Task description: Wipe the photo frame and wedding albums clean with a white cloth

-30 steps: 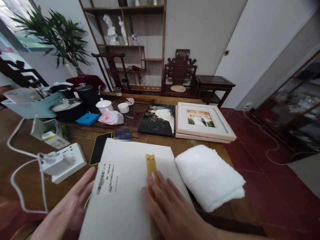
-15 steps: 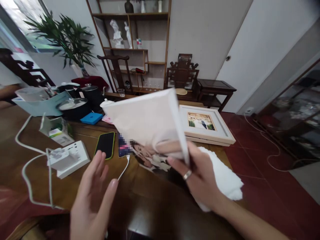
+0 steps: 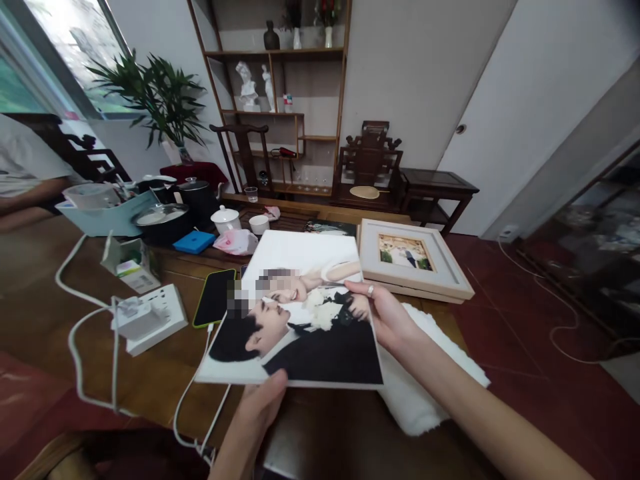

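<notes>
A photo panel (image 3: 325,360) with a wedding picture of two people is held flat above the table, picture side up. My left hand (image 3: 265,403) grips its near edge, thumb on top and fingers hidden beneath. On the right edge my right hand (image 3: 387,313), with a ring on one finger, is closed round the panel. Under my right forearm lies a white cloth (image 3: 435,360). Beyond it rests a light framed photo (image 3: 410,257), stacked on another frame. A phone with a green edge (image 3: 214,298) lies left of the panel.
A white power strip (image 3: 157,320) with cables, an opened small box (image 3: 133,263) and a blue box (image 3: 194,242) stand on the left. Behind are pots (image 3: 163,220), a lidded white cup (image 3: 225,219) and a blue basket (image 3: 107,217). A person (image 3: 30,167) sits far left.
The panel has come down from a tilted position to nearly flat, its picture now facing up. My left hand, open and apart before, has taken hold of the near edge.
</notes>
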Demonstrator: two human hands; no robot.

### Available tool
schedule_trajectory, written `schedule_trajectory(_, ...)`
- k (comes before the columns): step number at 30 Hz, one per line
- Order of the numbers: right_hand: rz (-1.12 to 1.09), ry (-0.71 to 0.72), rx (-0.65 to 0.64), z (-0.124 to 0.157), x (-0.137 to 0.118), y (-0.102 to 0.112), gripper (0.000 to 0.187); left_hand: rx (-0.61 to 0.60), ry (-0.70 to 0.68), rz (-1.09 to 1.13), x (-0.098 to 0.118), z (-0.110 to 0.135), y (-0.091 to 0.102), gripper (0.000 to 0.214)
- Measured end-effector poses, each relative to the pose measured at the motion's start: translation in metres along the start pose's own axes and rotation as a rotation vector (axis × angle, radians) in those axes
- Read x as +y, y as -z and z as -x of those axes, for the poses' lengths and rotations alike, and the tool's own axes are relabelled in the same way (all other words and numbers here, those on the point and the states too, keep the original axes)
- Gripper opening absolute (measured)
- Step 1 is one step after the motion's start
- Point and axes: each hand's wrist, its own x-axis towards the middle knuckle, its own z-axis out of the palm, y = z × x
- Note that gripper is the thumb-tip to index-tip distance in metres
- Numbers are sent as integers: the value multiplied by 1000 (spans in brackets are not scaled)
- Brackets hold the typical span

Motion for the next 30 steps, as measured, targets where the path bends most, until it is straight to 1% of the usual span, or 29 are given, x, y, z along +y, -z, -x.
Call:
schedule_trajectory(2,134,30,-60,-9,0,7,12,-36,-20,34,3,-9,0,50)
schedule_trajectory(3,261,21,-87,-12,-2,11,13,-42,-40,48,6,-14,1,48)
schedule_trajectory(4,431,15,-92,-14,-6,15,16,-43,-59,59,10,-19,1,45)
schedule_trajectory(5,638,38,-70,-14,-10,18,21,-38,-73,70,14,-24,1,41)
schedule_trajectory(6,863,112,-17,-12,-15,19,28,-31,-87,77,18,-29,0,38)
schedule_trajectory(7,1079,243,49,-8,-19,18,33,-26,-97,75,22,-34,-2,35)
schedule_trajectory(8,1262,423,102,-3,-22,15,35,-23,-110,71,25,-39,-5,32)
schedule_trajectory(9,1400,628,119,3,-23,11,37,-38,-113,63,29,-45,-8,29)
schedule_trajectory(10,1507,815,85,9,-23,5,40,-59,-123,57,31,-52,-13,27)
schedule_trajectory(11,1605,957,9,14,-20,-2,46,-83,-134,49,32,-59,-17,27)
schedule_trajectory(12,1707,1050,-82,17,-16,-9,53,-109,-148,38,33,-66,-22,26)
schedule_trajectory(13,1819,1106,-155,18,-11,-17,62,-133,-161,33,33,-74,-27,25)
schedule_trajectory(14,1937,1137,-185,16,-5,-23,68,-165,-169,32,32,-83,-31,25)
schedule_trajectory(15,2049,1149,-171,11,1,-28,71,-188,-174,32,31,-91,-34,25)
schedule_trajectory(17,2204,1128,-55,-5,10,-35,68,-218,-184,37,27,-106,-39,28)
schedule_trajectory(19,2264,1066,77,-24,14,-37,60,-252,-173,43,24,-120,-43,27)
schedule_trajectory(20,2275,1030,116,-33,14,-36,56,-269,-160,50,23,-126,-45,25)
schedule_trajectory(22,2281,959,152,-47,11,-35,52,-298,-130,57,23,-138,-48,19)
schedule_trajectory(26,2281,858,189,-62,6,-33,50,-349,-83,42,28,-155,-55,20)
schedule_trajectory(28,2284,831,201,-67,5,-31,51,-376,-62,43,31,-156,-57,19)
schedule_trajectory(30,2290,820,202,-72,5,-26,50,-368,-20,47,31,-153,-55,17)
